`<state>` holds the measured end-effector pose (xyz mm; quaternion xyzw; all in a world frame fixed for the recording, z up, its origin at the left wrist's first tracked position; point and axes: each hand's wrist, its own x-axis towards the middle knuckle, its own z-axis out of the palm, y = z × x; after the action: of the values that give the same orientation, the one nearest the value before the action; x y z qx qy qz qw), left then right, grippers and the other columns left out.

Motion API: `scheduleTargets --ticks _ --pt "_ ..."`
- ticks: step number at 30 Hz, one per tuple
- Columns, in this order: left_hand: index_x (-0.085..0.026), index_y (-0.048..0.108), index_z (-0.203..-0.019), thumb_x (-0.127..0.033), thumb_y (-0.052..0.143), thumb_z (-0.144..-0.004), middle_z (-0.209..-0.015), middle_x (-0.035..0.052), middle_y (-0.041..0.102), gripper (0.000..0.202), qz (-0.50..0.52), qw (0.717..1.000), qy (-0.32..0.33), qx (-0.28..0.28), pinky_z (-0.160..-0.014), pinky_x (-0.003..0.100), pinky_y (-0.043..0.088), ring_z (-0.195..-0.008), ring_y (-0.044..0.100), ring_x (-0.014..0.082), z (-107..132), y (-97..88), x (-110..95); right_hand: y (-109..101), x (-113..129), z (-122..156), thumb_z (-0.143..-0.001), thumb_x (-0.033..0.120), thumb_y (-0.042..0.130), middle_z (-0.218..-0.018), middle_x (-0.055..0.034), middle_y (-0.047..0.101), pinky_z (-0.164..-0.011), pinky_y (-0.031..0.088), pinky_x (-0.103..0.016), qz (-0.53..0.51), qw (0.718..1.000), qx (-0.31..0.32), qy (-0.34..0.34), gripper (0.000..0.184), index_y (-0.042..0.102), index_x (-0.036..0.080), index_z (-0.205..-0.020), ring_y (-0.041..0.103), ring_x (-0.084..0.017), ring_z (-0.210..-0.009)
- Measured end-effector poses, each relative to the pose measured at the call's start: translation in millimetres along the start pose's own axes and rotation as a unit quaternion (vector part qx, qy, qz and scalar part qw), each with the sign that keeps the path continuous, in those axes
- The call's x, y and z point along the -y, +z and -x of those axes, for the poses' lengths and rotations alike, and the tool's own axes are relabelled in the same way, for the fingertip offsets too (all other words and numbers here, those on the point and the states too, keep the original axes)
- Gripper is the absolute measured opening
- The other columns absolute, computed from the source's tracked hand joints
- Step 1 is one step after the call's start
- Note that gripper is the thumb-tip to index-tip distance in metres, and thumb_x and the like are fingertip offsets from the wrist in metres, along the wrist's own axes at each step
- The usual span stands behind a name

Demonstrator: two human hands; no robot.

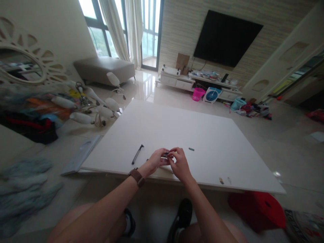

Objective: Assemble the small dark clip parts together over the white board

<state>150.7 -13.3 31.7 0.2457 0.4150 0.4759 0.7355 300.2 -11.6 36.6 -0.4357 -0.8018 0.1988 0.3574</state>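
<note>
A small dark object [166, 154], too blurred and too covered by fingers to identify, is held just above the near part of a white tabletop [182, 128], between a seated person's two bare hands. The left hand [157, 159], a brown-strapped watch [137, 177] on its wrist, grips the object in curled fingers, while the right hand [179, 162] meets it from the other side, thumb and fingertips drawn in narrowly on it. On the tabletop to the left of the hands lies a slender black tool [137, 155], set at a slant; to the right, near the hands, is a short dark green piece [191, 149]. Closer to the near edge at right, a small yellow-and-dark item [221, 181] lies beside a pale one [229, 180]. A red stool-like object [258, 209] stands low by the right near corner. Beyond the table's left side spreads a lamp with white shades [103, 111]. Across the shiny floor, a pink basket [198, 94] and a blue-and-white fan [212, 95] sit before a low white cabinet [174, 81], beneath a dark wall-mounted television [226, 37].
</note>
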Motion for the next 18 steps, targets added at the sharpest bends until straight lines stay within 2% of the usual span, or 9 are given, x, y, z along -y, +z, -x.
scheduleTargets --ticks 3,8,13,18 --pt "-0.012 0.063 -0.088 -0.023 0.061 -0.075 -0.084 0.0077 0.065 0.017 -0.008 1.000 0.005 0.004 -0.067 0.029 0.057 -0.067 0.065 0.0149 -1 -0.6 0 2 0 0 -0.088 0.012 0.058 -0.101 -0.0073 0.060 -0.088 0.046 -0.040 0.003 1.000 -0.005 -0.002 0.012 0.066 0.022 -0.086 0.051 -0.024 -0.101" --pt "-0.013 0.062 -0.091 -0.015 0.060 -0.072 -0.083 0.0095 0.067 0.019 -0.009 1.000 0.000 0.003 -0.070 0.033 0.058 -0.072 0.069 0.0193 -2 -2.1 -4 4 -1 -1 -0.090 0.016 0.055 -0.104 -0.0069 0.058 -0.083 0.048 -0.036 -0.017 0.999 -0.033 0.030 0.017 0.064 0.023 -0.102 0.051 -0.022 -0.101" --pt "-0.013 0.060 -0.094 -0.014 0.068 -0.073 -0.083 0.0091 0.068 0.023 -0.039 0.999 0.001 -0.003 -0.068 0.027 0.058 -0.068 0.069 0.0163 2 1.2 -11 1 -3 -2 -0.090 0.016 0.053 -0.102 -0.0057 0.057 -0.077 0.047 -0.032 -0.016 0.997 -0.057 0.057 0.013 0.061 0.021 -0.098 0.053 -0.020 -0.098" --pt "-0.012 0.061 -0.094 -0.014 0.069 -0.074 -0.080 0.0090 0.068 0.022 -0.055 0.998 0.015 -0.015 -0.065 0.026 0.057 -0.063 0.067 0.0142 3 2.9 -8 2 -3 0 -0.088 0.016 0.052 -0.096 -0.0055 0.059 -0.073 0.046 -0.031 -0.016 0.997 -0.050 0.063 0.011 0.061 0.019 -0.095 0.053 -0.020 -0.093"
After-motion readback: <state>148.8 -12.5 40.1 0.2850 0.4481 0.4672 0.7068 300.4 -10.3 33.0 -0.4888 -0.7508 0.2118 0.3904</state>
